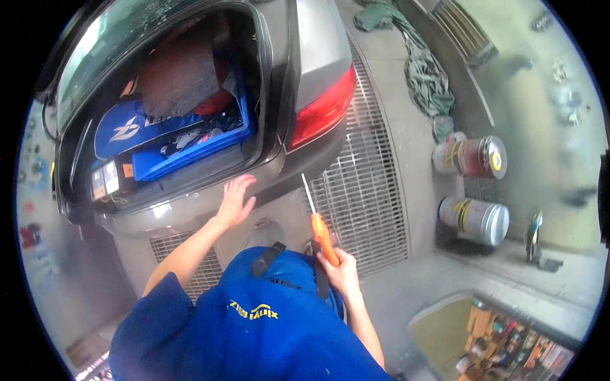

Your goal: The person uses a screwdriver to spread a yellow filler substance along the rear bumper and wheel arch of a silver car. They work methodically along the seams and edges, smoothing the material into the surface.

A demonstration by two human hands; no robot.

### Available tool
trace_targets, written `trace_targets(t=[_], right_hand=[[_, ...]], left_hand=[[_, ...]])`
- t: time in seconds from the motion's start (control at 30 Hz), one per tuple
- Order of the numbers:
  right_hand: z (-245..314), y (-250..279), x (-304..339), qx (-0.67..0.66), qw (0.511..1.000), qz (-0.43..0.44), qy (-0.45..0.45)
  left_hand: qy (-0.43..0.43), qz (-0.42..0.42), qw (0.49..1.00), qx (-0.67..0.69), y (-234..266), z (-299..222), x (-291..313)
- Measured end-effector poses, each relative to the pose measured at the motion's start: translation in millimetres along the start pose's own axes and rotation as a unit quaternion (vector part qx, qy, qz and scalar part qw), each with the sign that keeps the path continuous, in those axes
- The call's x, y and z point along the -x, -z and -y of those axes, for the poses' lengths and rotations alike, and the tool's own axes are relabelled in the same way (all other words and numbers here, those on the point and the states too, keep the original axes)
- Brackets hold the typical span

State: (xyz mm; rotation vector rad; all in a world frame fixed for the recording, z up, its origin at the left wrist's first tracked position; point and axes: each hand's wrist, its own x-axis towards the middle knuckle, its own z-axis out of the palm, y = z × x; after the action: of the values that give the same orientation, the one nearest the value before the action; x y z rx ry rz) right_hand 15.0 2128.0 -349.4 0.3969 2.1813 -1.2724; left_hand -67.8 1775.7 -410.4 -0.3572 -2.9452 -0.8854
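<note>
The right hand (342,270) is wrapped around an orange-handled tool (324,238), its thin shaft pointing toward the car's rear bumper (171,211); whether the tip touches cannot be told. The left hand (235,203), fingers spread, grips nothing near the boot sill (213,180). This looks like positioning the tool; the next move calls for steady tip control.

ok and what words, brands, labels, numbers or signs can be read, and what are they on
Wording left uncopied:
Blue shirt: yellow lettering, legible in part.
Blue bag: white emblem and partly covered lettering.
Upper pail, lower pail: print too blurred to read.
Pale package: markings too small.
</note>
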Motion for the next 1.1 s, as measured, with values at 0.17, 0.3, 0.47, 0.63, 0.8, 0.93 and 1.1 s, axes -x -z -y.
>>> trace_targets(t=[0.17, 0.3, 0.47, 0.63, 0.8, 0.93, 1.1], right_hand=[[-11.7, 64.9, -26.4, -0.008, 0.984, 0.142, 0.103], [8.2, 122.1, -38.3, -0.079, 0.945, 0.271, 0.166], [22.2, 169.6, -44.0, -0.168, 0.956, 0.218, 0.101], [62.5, 189.3, -34.2, 0.003, 0.992, 0.111, 0.067], [117.7, 209.3, -48.6, 0.137, 0.979, 0.13, 0.071], [156.9, 240.4, -83.9, 0.206, 0.961, 0.158, 0.092], [162.9, 297.1, -153.7, 0.211, 0.932, 0.245, 0.164]], left_hand=[[0.1, -0.1, 0.956, 0.257, -28.3, -67.7, -45.4], [0.14, -0.266, 0.843, 0.447, -27.8, -90.2, -90.3], [0.126, -0.326, 0.75, 0.561, -21.3, -116.3, -140.8], [0.16, -0.405, 0.735, 0.52, -43.6, -127.9, -182.1], [0.121, -0.366, 0.88, 0.278, -56.1, -171.0, -191.0], [0.166, -0.421, 0.821, 0.348, -53.7, -197.1, -209.9], [0.212, -0.451, 0.79, 0.356, -49.0, -212.5, -229.4]])
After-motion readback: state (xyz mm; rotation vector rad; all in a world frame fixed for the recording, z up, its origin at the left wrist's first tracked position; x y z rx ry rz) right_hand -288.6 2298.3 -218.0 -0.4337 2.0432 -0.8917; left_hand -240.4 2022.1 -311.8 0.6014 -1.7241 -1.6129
